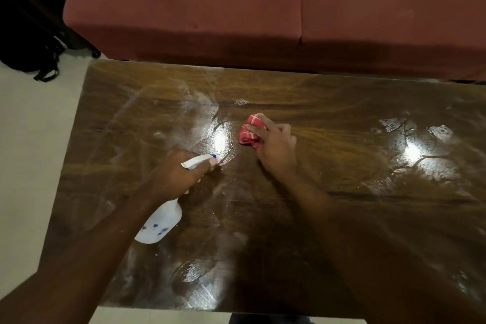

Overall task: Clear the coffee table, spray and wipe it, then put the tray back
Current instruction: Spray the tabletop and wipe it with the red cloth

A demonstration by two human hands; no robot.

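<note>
While left hand (181, 176) grips, spray bottle (160, 223) slanted, nozzle (200, 161) toward cloth (248, 134)

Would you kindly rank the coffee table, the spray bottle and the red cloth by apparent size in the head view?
1. coffee table, by far largest.
2. spray bottle, partly hidden by the left hand.
3. red cloth, bunched under the right hand.

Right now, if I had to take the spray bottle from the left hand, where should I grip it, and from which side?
Probably the rounded white body of the bottle: the left hand wraps the neck and trigger, so only the body is free. Come from its right, over the table; the forearm covers its left side. It is tilted, nozzle pointing away.
</note>
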